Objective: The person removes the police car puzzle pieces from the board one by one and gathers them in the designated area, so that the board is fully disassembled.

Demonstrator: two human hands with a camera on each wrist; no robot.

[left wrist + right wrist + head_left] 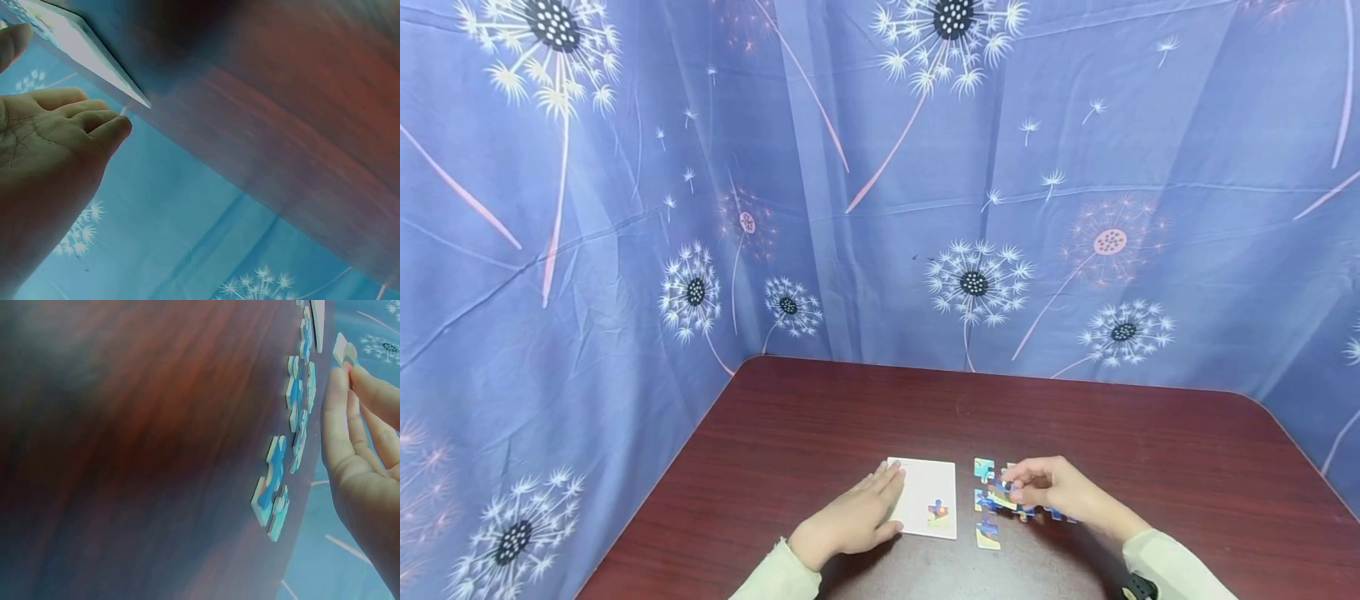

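Observation:
A white square puzzle board [921, 500] lies on the table, and one jigsaw piece [937, 514] sits near its lower right corner. Along the board's left edge rests my left hand [857, 512], its fingers extended over the rim. My right hand [1060, 492] is right of the board, above the loose pieces. Between thumb and fingertips it pinches a small jigsaw piece [340, 350], whose pale edge shows in the right wrist view. The left wrist view shows the palm of the left hand [56, 134] beside the board's edge [103, 59].
Several loose blue and yellow jigsaw pieces, among them a corner-like piece [988, 536] and a light blue one [983, 469], lie right of the board. They rest on a dark red wooden table [820, 417]. Blue dandelion-print curtains [880, 267] hang behind and to the left.

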